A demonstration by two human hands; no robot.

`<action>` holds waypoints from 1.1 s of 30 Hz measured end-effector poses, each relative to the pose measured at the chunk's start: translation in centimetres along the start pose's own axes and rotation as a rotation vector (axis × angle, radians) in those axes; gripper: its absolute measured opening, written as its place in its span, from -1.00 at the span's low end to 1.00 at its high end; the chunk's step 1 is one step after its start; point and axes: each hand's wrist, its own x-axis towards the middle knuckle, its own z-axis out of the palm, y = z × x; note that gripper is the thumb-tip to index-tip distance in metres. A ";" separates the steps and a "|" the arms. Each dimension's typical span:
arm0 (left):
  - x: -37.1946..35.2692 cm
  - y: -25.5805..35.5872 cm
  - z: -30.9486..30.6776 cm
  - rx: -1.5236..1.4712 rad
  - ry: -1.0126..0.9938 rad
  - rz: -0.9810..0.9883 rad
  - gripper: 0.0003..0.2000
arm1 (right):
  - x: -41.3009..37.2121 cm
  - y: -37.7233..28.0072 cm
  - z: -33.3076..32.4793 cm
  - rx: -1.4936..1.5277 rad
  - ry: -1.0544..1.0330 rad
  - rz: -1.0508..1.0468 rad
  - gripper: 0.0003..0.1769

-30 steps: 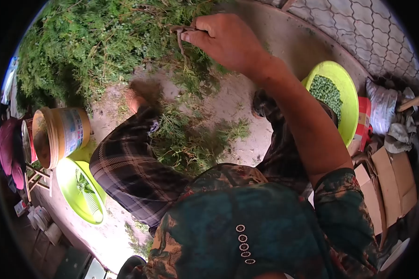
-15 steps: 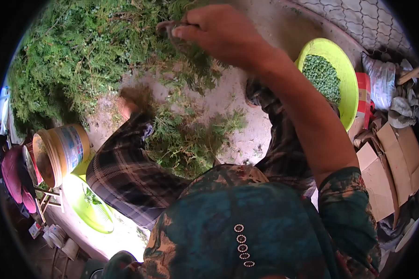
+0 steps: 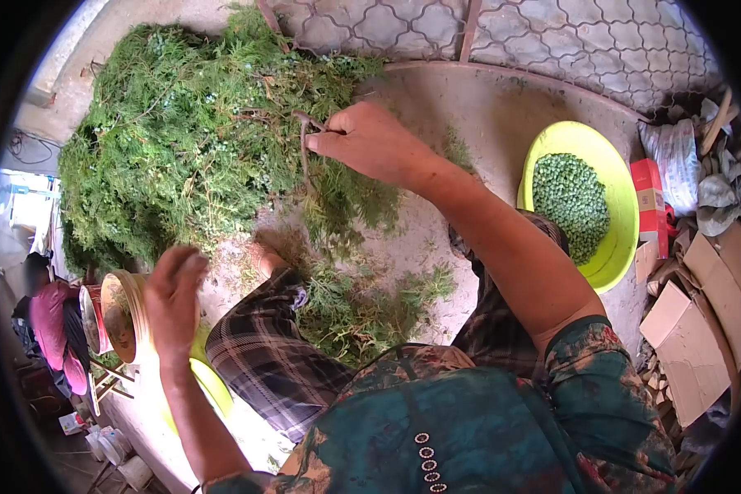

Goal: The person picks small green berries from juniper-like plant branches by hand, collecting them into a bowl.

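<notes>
My right hand (image 3: 370, 144) is closed around the bare brown stem of a leafy evergreen branch (image 3: 356, 198), whose green sprays hang below the fingers. That hand is over the right side of a large heap of evergreen branches (image 3: 181, 140) dotted with small pale-green cones. My left hand (image 3: 174, 296) is raised on the left, between the heap and my knee, its fingers loosely bent and apart with nothing visible in them. Loose sprigs (image 3: 354, 317) lie on the floor between my legs. To the right, a yellow-green basin (image 3: 626, 239) holds many small green cones (image 3: 570, 202).
Beside my left leg are a tan bucket (image 3: 123, 317) and another yellow-green basin (image 3: 214, 387), partly hidden by my forearm. A person in a pink top (image 3: 51, 317) is at far left. Cardboard (image 3: 687, 342) and a red box (image 3: 649, 198) stand right. A metal lattice (image 3: 568, 49) runs behind.
My left hand has come into view on the left. My right hand still grips the branch, now held beside the heap. The view has tilted up, showing more of the lattice.
</notes>
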 end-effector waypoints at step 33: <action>9.2 4.0 8.6 -1.130 -0.029 0.064 -0.71 | -2.3 -1.7 -5.1 0.957 -0.005 0.213 -0.68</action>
